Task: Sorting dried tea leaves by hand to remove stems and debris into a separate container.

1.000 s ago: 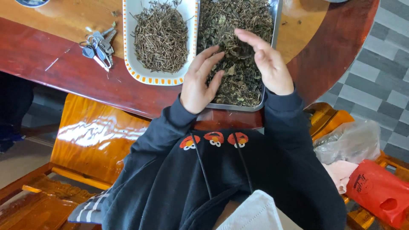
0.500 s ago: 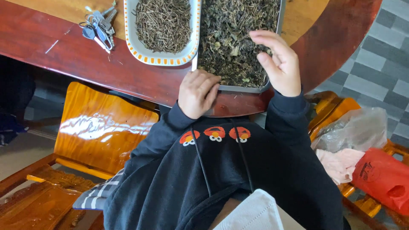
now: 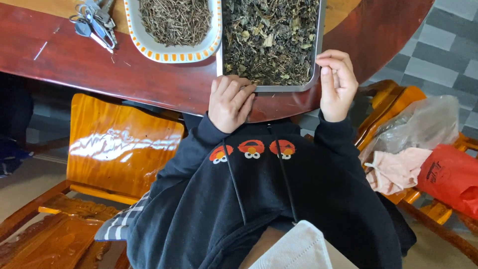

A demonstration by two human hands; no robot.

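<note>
A metal tray (image 3: 285, 88) full of dark dried leaves (image 3: 269, 40) sits on the table in front of me. My left hand (image 3: 230, 102) is curled into a loose fist, its fingertips at the tray's near rim. At the tray's near right corner, my right hand (image 3: 337, 84) has its fingertips pinched against the thumb; whether a bit of leaf is between them is too small to see. Left of the tray stands a white dish with an orange-dotted rim (image 3: 172, 55), holding thin dried stems (image 3: 174, 20).
A bunch of keys (image 3: 94, 22) lies on the red-brown wooden table (image 3: 89, 65) at the far left. A glossy orange wooden chair (image 3: 124, 144) stands at my left. At my right are a clear plastic bag (image 3: 423, 119), a pink cloth (image 3: 396, 172) and a red bag (image 3: 450, 179).
Both hands have drawn back out of the leaves toward me. The left now rests curled at the tray's near rim and the right is pinched at its corner.
</note>
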